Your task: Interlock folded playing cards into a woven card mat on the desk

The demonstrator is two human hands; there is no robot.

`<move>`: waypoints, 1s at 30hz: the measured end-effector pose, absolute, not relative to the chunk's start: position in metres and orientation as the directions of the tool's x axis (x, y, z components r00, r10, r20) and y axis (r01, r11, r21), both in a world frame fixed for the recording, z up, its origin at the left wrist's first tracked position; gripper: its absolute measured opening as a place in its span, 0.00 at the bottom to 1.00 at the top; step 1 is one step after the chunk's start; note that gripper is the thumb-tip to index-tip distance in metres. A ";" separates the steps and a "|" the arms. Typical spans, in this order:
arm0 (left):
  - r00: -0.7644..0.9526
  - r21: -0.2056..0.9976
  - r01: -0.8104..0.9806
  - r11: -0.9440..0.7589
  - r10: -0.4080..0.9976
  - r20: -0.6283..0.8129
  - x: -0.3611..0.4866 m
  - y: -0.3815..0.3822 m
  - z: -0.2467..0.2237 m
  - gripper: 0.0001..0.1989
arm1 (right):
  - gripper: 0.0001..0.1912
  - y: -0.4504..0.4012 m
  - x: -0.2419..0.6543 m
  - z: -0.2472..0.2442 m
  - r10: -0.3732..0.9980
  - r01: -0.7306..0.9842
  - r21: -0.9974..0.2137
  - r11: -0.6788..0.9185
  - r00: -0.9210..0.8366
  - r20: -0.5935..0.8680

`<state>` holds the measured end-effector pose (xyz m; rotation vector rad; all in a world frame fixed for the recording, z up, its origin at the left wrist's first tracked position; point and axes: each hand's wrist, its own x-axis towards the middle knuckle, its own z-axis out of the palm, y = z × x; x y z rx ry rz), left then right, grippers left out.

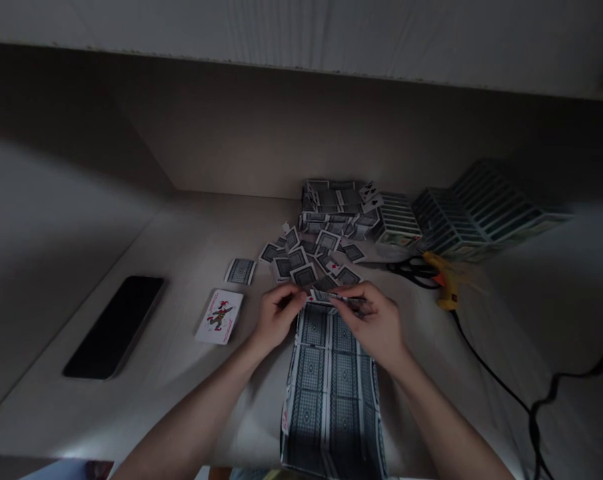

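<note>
Playing cards [304, 257] lie scattered face down on the desk [146, 400] in the head view, while one card [326, 296] is pinched at its ends between the left hand [276, 319] and the right hand [369, 325]. Both hands are narrowly closed on it, just at the far end of a long flat strip of joined cards [333, 393]. Beyond them sits a pile of folded, joined cards [336, 208], with ribbed card stacks [481, 210] further right. A joker [220, 317] and a lone face-down card [240, 271] lie left of the hands, and a black phone [114, 327] lies further left. Scissors [411, 272] and a yellow glue gun [446, 280] sit to the right, its black cord [491, 377] trailing away. A brushing wrist could scatter the loose cards, and a tug on the cord could drag the glue gun into the stacks.
</note>
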<state>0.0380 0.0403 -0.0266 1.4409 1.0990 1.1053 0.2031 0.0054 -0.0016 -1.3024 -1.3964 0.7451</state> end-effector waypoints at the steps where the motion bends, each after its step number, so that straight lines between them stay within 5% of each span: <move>1: 0.181 0.989 0.093 -0.116 0.979 0.098 0.038 0.040 -0.027 0.10 | 0.04 0.005 0.202 -0.002 0.954 0.325 -0.918 0.225 0.120 0.276; 30: 0.134 0.968 0.191 -0.161 0.981 0.136 0.044 0.034 -0.035 0.16 | 0.02 0.006 0.198 -0.004 0.931 0.455 -0.835 0.308 0.038 0.364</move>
